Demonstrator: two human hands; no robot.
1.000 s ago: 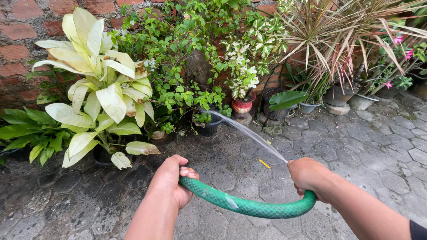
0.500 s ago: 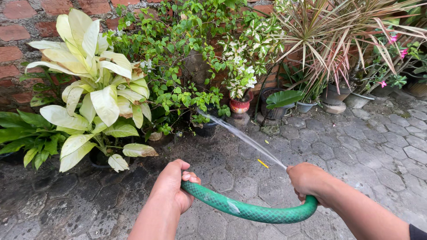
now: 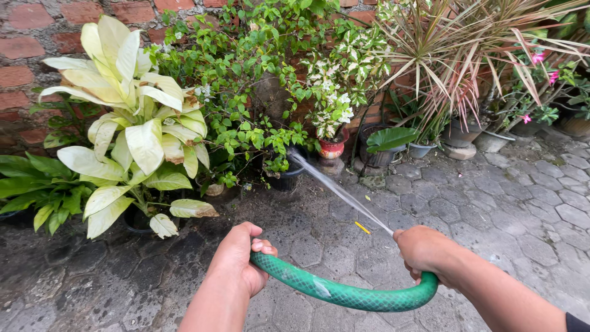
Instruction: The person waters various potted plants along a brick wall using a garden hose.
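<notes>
A green mesh-patterned garden hose curves between both of my hands. My left hand grips it at its left part. Closed around the hose's end is my right hand, from which a thin jet of water shoots up and to the left. The jet reaches a black pot under a leafy green shrub. A red round pot with a white-flecked plant stands just to the right of that.
A brick wall backs a row of potted plants: a large pale yellow-leaved plant at left, a spiky pink-striped plant and pink flowers at right. Hexagonal stone paving is wet at left. A yellow scrap lies on it.
The water jet's far end has swung slightly right, toward the black pot's right side. Both hands keep their grip on the hose and have hardly moved.
</notes>
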